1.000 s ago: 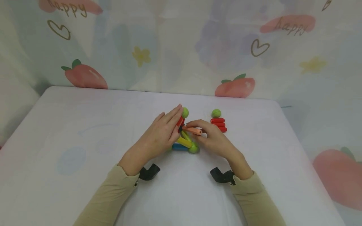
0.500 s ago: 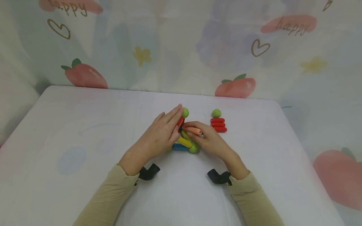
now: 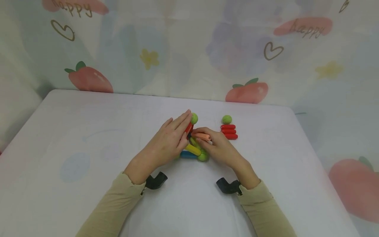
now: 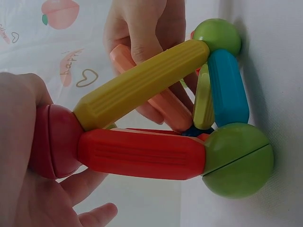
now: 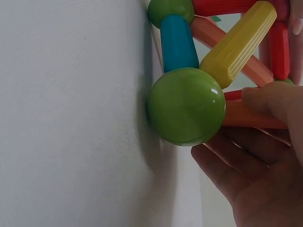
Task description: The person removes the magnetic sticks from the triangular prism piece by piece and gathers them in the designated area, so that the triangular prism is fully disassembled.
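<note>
A magnetic stick-and-ball frame stands on the table, with a yellow stick (image 4: pixel 142 82), a red stick (image 4: pixel 142 153), a blue stick (image 4: pixel 229 87) and green balls (image 4: pixel 238 160) at its lower corners. My left hand (image 3: pixel 161 141) holds the red ball (image 4: pixel 56 142) at its top, the thumb on one side and fingers on the other. With thumb and fingers, my right hand (image 3: pixel 222 146) pinches an orange stick (image 3: pixel 202 136). In the left wrist view, the stick's lower end meets a dark blue ball (image 4: pixel 196 131) behind the frame. Whether they touch is hard to tell.
Right of the frame, several red sticks (image 3: pixel 228 131) lie in a stack beside a loose green ball (image 3: pixel 227 119). White cloth covers the table (image 3: pixel 103 131). A patterned curtain (image 3: pixel 183 49) hangs behind its far edge.
My right hand has shifted slightly left and its fingers have moved further along the orange stick. The left hand stays in place on the frame.
</note>
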The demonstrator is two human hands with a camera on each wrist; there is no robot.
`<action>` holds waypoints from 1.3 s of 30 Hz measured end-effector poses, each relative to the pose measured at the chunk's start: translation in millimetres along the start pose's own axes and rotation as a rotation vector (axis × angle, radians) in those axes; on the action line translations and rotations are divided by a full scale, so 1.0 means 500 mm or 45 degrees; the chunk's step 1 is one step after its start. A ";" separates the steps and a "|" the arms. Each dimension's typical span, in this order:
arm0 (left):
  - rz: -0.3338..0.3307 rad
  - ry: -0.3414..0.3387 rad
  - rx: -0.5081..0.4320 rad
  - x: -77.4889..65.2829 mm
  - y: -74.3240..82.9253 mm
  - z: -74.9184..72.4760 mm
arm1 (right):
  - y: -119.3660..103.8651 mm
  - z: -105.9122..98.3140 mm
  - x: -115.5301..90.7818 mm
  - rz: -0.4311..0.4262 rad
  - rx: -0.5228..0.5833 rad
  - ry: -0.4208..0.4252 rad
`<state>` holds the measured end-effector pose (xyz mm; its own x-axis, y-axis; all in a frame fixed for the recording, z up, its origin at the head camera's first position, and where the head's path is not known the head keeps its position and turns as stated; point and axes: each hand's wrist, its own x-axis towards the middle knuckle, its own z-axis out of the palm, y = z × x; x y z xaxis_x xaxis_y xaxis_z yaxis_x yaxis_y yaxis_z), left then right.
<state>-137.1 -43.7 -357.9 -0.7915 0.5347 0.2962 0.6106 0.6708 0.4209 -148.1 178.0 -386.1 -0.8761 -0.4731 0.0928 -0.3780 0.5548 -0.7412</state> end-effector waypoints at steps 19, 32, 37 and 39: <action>0.000 0.008 0.005 -0.001 0.000 -0.002 | -0.017 -0.043 -0.015 -0.099 -0.155 0.144; -0.011 0.010 0.012 0.001 0.005 0.003 | -0.040 -0.084 -0.031 -0.190 -0.310 0.265; -0.008 0.003 0.009 0.000 0.004 0.001 | -0.033 -0.094 -0.035 -0.192 -0.357 0.331; -0.010 0.001 0.010 -0.002 0.003 0.001 | -0.032 -0.096 -0.036 -0.191 -0.361 0.340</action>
<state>-135.6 -43.1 -357.9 -0.7960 0.5292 0.2937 0.6049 0.6789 0.4163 -140.7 210.3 -343.9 -0.8378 -0.3896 0.3825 -0.5420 0.6775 -0.4972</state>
